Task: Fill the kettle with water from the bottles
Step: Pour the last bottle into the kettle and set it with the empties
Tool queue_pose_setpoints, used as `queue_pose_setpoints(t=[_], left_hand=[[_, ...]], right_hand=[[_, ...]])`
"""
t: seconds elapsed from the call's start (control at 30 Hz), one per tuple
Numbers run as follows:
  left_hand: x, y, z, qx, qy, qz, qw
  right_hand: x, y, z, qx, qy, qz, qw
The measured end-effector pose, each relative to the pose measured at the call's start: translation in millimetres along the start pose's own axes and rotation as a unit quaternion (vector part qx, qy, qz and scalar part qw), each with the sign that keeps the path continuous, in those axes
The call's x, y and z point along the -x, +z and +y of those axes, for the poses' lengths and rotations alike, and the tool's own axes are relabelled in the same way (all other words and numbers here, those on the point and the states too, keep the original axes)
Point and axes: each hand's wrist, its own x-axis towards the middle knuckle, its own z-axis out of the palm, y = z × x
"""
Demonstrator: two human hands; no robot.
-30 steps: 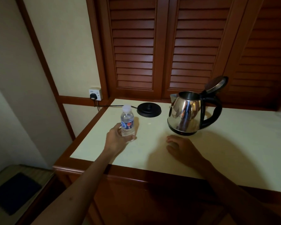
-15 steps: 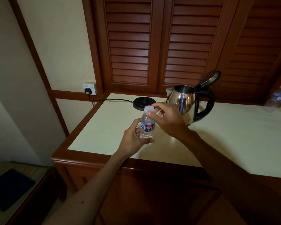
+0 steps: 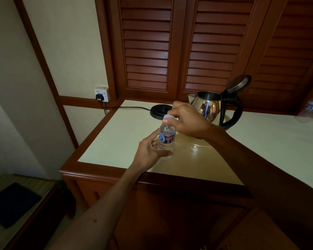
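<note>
A small clear water bottle [image 3: 167, 138] with a blue label stands upright on the cream countertop [image 3: 242, 147]. My left hand [image 3: 150, 154] grips its lower body. My right hand [image 3: 186, 121] reaches over from the right and pinches the white cap [image 3: 168, 117] between thumb and fingers. Behind my right hand stands the steel kettle [image 3: 210, 107] with a black handle, its lid [image 3: 239, 83] tipped open. A second bottle [image 3: 311, 109] lies blurred at the far right edge.
The black kettle base [image 3: 160, 110] sits behind the bottle, its cord running left to a wall socket [image 3: 102, 94]. Dark wooden louvred doors [image 3: 170, 51] back the counter. A low bench with a dark pad [image 3: 11, 204] is at lower left.
My right hand rose from the counter to the bottle's cap and now pinches it. My left hand keeps its hold while the bottle has shifted right, nearer the kettle.
</note>
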Motion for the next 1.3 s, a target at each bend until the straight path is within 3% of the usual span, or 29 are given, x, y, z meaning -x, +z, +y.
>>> queue_pose_setpoints(t=[0.27,0.57,0.73,0.97,1.13,1.3], left_hand=[[-0.5,-1.4,-1.0,0.024,-0.007,-0.008,1.0],[-0.5,-1.8,-1.0,0.027,-0.008,-0.001,1.0],[-3.5,-2.0,-2.2,0.028,-0.013,0.001,1.0],[-8.5,-1.8,-3.5,0.037,-0.022,0.002,0.999],[-8.5,-2.8,-5.9,0.044,-0.016,0.0,0.999],[-5.9,-2.1,-2.4,0.056,-0.008,0.004,0.998]], right_hand=[[-0.6,-9.2,4.2,-0.021,-0.047,-0.063,0.997],[-2.9,-14.5,2.9,-0.039,-0.019,-0.049,0.998],[-11.8,-15.1,-1.4,0.06,-0.002,-0.018,0.998],[-20.8,-17.5,-14.4,0.107,0.021,-0.1,0.989],[-21.3,-21.3,-12.7,0.108,-0.023,-0.129,0.985],[-20.4,-23.0,-1.4,0.037,-0.067,-0.14,0.987]])
